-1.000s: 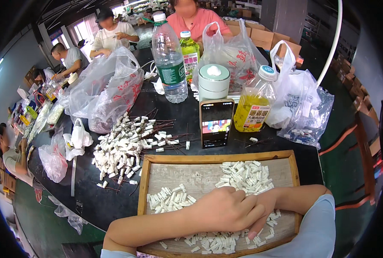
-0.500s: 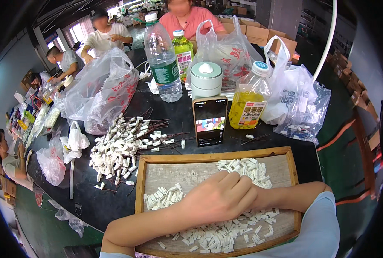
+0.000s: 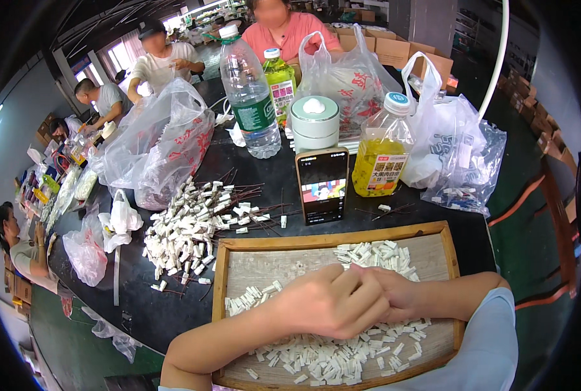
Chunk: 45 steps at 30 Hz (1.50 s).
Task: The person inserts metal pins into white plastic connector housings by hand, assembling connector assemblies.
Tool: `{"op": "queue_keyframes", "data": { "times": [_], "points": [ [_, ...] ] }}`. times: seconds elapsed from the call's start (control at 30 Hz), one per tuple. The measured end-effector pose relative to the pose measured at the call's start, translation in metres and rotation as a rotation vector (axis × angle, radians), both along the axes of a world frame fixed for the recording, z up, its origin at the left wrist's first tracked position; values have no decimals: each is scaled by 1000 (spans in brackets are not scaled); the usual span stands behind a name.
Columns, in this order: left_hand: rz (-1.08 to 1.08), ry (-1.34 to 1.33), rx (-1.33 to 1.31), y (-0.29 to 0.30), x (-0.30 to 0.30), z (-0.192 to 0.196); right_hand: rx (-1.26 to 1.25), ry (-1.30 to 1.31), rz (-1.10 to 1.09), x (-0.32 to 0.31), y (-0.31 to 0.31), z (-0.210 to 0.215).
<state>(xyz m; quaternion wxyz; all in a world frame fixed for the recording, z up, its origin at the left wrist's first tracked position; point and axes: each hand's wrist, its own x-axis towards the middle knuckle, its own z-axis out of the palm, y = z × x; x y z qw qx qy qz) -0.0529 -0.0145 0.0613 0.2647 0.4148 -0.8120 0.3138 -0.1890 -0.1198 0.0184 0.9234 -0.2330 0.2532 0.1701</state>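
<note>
Head-worn left fisheye is looking down and forward from above and behind the left hand (image 3: 333, 303) and right hand (image 3: 401, 293), sitting close over the grip, taking in the tray (image 3: 336, 236) under it, the table (image 3: 238, 164) beyond it and, farther off, green floor (image 3: 75, 345) curving rimward.

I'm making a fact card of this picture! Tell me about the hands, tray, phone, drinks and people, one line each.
Left hand: fingers curled, partly covering the right hand
Right hand: over the tray; anything held is hidden
Tray: rectangular, brown wooden-framed tray holding small white oblong pieces
Left of tray: heap of white pieces with thin dark wires
Phone: upright rectangular phone, screen lit
Drinks: tall clear plastic bottle with green label; two bottles of yellow-green drink
Across table: person in pink top
</note>
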Motion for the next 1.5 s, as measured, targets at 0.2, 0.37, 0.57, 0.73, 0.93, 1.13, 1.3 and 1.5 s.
{"op": "queue_keyframes", "data": {
  "times": [0.2, 0.37, 0.57, 0.73, 0.93, 1.13, 1.3, 1.5],
  "points": [
    [-100, 134, -34, 3, 19, 0, 83, -294, 174, -6, -2, -15],
    [-222, 218, -40, -3, 28, 7, -377, -706, 274, -1, -3, -3],
    [-213, 59, 238, 1, -1, -4, -807, -951, 487, -7, -7, -18],
    [22, 525, 304, 8, 14, 8, -24, -405, 599, -7, -10, -22],
    [297, 481, 751, 41, 22, -16, -507, -790, -69, 3, -2, -13],
    [385, 375, 883, 37, 3, -46, -167, -345, -134, 4, -14, 10],
    [344, 383, 846, 31, 8, -61, -471, -107, 103, -7, -10, 1],
    [249, 567, 790, 25, 15, -68, -612, -212, -61, -11, -19, -10]
  ]
}}
